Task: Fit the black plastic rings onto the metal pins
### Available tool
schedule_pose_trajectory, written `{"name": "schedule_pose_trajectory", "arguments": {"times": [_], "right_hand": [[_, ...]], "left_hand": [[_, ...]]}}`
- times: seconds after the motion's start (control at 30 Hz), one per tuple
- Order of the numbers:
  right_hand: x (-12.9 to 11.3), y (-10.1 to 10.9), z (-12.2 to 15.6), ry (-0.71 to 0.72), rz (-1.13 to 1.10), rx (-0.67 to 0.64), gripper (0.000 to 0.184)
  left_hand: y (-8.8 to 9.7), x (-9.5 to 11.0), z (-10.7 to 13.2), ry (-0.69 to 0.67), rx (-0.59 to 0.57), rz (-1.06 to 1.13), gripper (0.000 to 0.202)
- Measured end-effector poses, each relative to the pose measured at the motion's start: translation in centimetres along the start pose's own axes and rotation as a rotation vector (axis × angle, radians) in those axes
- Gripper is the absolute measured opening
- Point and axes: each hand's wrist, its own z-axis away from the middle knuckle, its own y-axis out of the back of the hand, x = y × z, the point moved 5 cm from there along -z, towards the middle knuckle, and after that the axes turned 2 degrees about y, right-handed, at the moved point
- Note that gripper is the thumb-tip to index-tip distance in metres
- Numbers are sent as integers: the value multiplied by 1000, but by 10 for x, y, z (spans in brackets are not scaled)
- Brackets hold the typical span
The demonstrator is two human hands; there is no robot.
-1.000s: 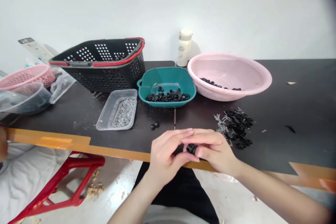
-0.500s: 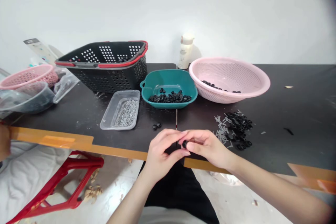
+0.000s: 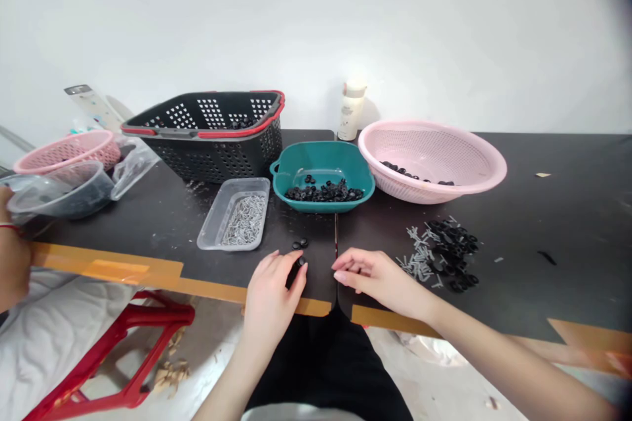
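Observation:
My left hand (image 3: pixel 272 289) is over the table near its front edge, with a small round black plastic piece (image 3: pixel 301 262) between fingertips and thumb. Just beyond it, two similar black pieces (image 3: pixel 299 244) lie on the table. My right hand (image 3: pixel 378 279) is apart from the left, its fingers curled and the thumb close to the index finger; anything between them is hidden. To its right is a heap of black round pieces (image 3: pixel 451 253) beside a scatter of small metal pins (image 3: pixel 419 256).
Behind are a clear tray (image 3: pixel 207 230) of metal pins, a teal basin (image 3: pixel 326 152) and a pink colander (image 3: pixel 486 177) with black pieces, a dark basket (image 3: pixel 232 158), and a bottle (image 3: pixel 351 112). At left, a person's hand (image 3: pixel 10 263) is near a clear bowl (image 3: pixel 89 194).
My hands were together around a black piece and are now apart. The left has moved left with the piece, towards the two on the table. The view has shifted slightly.

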Motion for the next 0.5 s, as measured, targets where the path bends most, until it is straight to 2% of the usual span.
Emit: {"name": "schedule_pose_trajectory", "arguments": {"times": [0.2, 0.37, 0.5], "right_hand": [[-8, -1, 0, 78, 151, 0, 19], [-10, -1, 2, 84, 155, -22, 20], [-10, -1, 1, 97, 162, -46, 21]], "left_hand": [[-1, -7, 0, 48, -79, -209, 23], [-2, -12, 0, 87, -132, -90, 20], [-1, -18, -4, 139, -85, -57, 8]]}}
